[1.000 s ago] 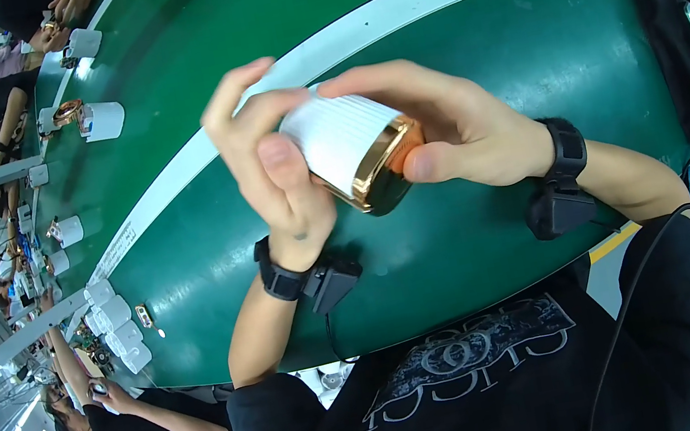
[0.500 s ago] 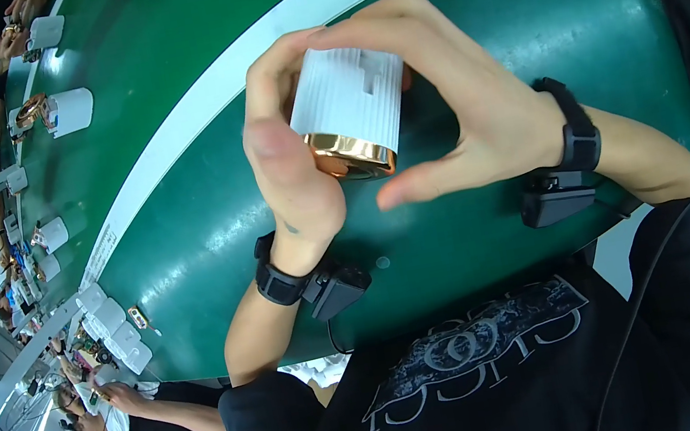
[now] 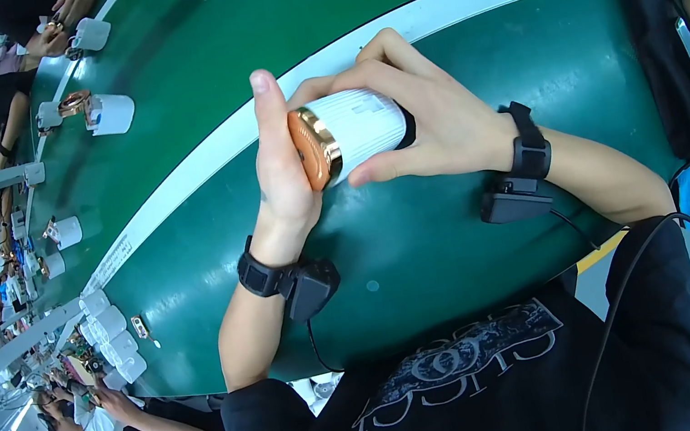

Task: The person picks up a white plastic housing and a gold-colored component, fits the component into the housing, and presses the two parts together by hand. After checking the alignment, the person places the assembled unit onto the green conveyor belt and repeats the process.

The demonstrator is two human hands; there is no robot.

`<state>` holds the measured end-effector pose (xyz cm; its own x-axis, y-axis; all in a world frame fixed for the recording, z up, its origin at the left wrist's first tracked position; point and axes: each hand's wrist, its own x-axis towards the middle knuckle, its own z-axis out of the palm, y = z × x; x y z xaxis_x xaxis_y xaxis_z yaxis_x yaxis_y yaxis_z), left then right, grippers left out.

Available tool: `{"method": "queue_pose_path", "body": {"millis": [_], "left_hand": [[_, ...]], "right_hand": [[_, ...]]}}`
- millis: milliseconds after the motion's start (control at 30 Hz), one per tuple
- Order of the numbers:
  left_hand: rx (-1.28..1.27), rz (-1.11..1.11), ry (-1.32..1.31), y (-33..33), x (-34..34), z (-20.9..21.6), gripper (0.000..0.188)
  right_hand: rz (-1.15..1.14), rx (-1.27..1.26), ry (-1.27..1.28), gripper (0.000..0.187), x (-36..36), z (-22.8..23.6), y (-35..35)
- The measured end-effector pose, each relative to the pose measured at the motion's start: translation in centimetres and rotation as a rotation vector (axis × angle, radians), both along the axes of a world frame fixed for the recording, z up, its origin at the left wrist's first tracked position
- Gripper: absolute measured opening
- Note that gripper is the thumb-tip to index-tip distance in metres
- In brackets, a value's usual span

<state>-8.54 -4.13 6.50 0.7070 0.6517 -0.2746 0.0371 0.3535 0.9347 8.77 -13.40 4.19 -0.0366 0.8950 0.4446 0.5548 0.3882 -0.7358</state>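
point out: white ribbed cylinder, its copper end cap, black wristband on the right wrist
white ribbed cylinder (image 3: 362,127), head view, on its ribbed white side.
copper end cap (image 3: 308,150), head view, on the cap's flat face.
black wristband (image 3: 529,151), head view, on the strap across the right wrist.

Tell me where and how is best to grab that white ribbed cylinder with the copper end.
Probably around the ribbed white barrel of the cylinder, coming from the right side across its width, as the right hand does now. It lies roughly sideways, copper end toward the left hand, whose palm rests against that end. The ribs likely give grip; the copper cap looks smooth and rounded.
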Motion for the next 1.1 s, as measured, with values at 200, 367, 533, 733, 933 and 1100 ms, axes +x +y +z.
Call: {"method": "queue_pose_path", "body": {"millis": [200,367,533,733,933,1100], "left_hand": [[-0.013,0.014,0.037,0.7,0.7,1.4,0.087],[0.590,0.063,-0.041,0.9,0.9,0.0,0.062],[0.670,0.103,-0.075,3.5,2.1,-0.1,0.046],[1.101,0.036,0.462,8.0,5.9,5.4,0.055],[1.439,0.044,0.569,14.5,6.2,1.2,0.071],[1.633,0.192,0.454,13.8,3.9,1.2,0.081]], "right_hand": [[-0.038,-0.062,0.064,0.065,0.0,0.5,-0.1],[-0.145,-0.102,0.073,0.059,-1.4,0.2,0.8],[-0.191,0.101,-0.027,0.061,0.7,-0.5,3.7],[-0.326,0.293,-0.096,0.058,8.9,2.4,7.1],[-0.565,0.261,-0.217,0.057,19.9,-0.7,6.2],[-0.441,-0.008,-0.104,0.040,18.7,0.2,6.6]]}}
